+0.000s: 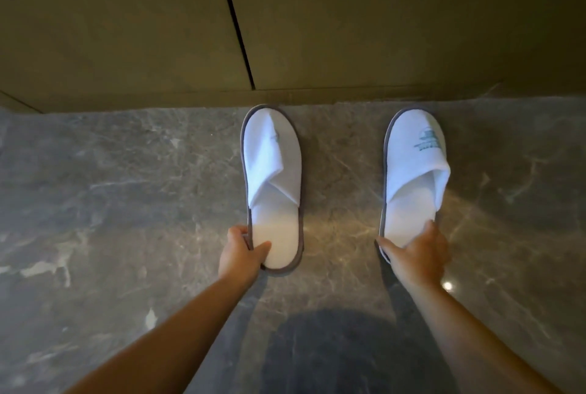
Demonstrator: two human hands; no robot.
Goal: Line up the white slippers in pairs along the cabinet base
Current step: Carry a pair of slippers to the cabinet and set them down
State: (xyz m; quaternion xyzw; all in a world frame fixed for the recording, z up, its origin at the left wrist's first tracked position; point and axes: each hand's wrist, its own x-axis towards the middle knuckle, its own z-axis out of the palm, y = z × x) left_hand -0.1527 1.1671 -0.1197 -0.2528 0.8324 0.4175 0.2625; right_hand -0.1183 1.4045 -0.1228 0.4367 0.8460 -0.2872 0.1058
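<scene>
Two white slippers with grey edging lie on the marble floor, toes pointing at the cabinet base [285, 97]. The left slipper [272, 171] has its upper folded flat and its toe touches the base. The right slipper [415, 171] shows a teal logo on its upper and sits a wide gap away to the right. My left hand [242, 252] pinches the left slipper's heel, thumb on the insole. My right hand [418, 251] grips the heel of the right slipper, fingers on the insole.
Olive-brown cabinet doors [126, 29] fill the top of the view, with a dark seam between them. The grey veined marble floor [111, 203] stretches left and right. A dark shadow falls on the floor between my forearms.
</scene>
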